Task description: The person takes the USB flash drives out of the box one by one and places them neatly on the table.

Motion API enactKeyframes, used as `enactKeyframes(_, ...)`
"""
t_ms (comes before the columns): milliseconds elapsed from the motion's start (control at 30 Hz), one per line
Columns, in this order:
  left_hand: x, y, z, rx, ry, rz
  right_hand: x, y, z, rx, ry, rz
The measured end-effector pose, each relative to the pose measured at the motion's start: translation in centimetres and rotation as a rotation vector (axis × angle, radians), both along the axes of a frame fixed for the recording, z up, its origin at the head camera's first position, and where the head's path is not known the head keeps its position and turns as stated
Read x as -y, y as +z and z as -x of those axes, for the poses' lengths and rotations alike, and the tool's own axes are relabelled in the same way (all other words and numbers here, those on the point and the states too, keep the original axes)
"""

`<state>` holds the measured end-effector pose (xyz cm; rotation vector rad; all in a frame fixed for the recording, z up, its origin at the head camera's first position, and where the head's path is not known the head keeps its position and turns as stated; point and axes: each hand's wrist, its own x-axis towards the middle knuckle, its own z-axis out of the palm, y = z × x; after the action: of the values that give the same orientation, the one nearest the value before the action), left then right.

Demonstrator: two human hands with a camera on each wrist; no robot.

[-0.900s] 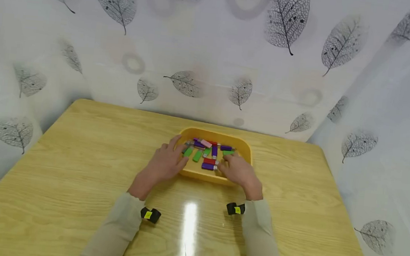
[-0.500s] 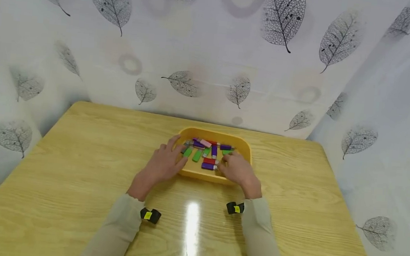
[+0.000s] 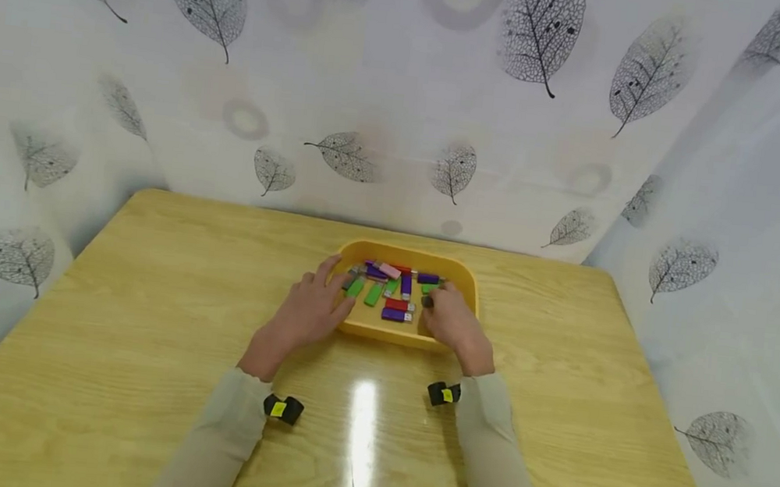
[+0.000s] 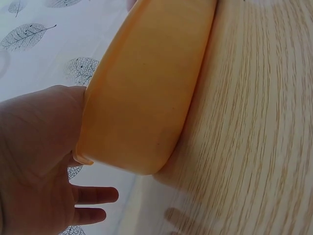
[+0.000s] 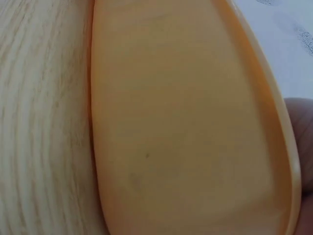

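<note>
A yellow plastic tray (image 3: 381, 335) holds several USB sticks in purple, green, red and pink. My left hand (image 3: 309, 308) lies over the tray's left rim, its fingers reaching loosely along the edge; in the left wrist view, two straight fingers extend past the tray's outer wall (image 4: 142, 88). Inside the right part of the tray, my right hand (image 3: 453, 320) pinches a dark USB stick (image 3: 427, 302), most of it hidden by the fingers. Left of that hand lie a red USB stick (image 3: 397, 304) and a purple USB stick (image 3: 393, 315). The right wrist view mostly shows the tray wall (image 5: 181, 112).
The tray stands on a wooden table (image 3: 178, 317) towards its back edge. A white curtain with leaf prints (image 3: 390, 94) hangs behind and along the sides. Black wrist cameras (image 3: 283, 409) sit at both cuffs.
My right fingers have drawn together and a dark USB stick now shows between them. The left hand stays at the rim. The head view has shifted slightly.
</note>
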<state>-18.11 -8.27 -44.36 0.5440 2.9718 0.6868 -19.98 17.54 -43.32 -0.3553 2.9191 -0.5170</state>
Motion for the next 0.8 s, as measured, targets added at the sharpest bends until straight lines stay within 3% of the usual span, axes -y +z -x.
enactKeyframes(300,-0.15,-0.08,0.03,0.003,-0.004,-0.014,-0.02,0.12,-0.29,0.072,-0.024,0.050)
enactKeyframes(800,-0.32,0.08,0.07,-0.003,0.003,-0.013,0.13,0.03,-0.21,0.037,-0.092,0.062)
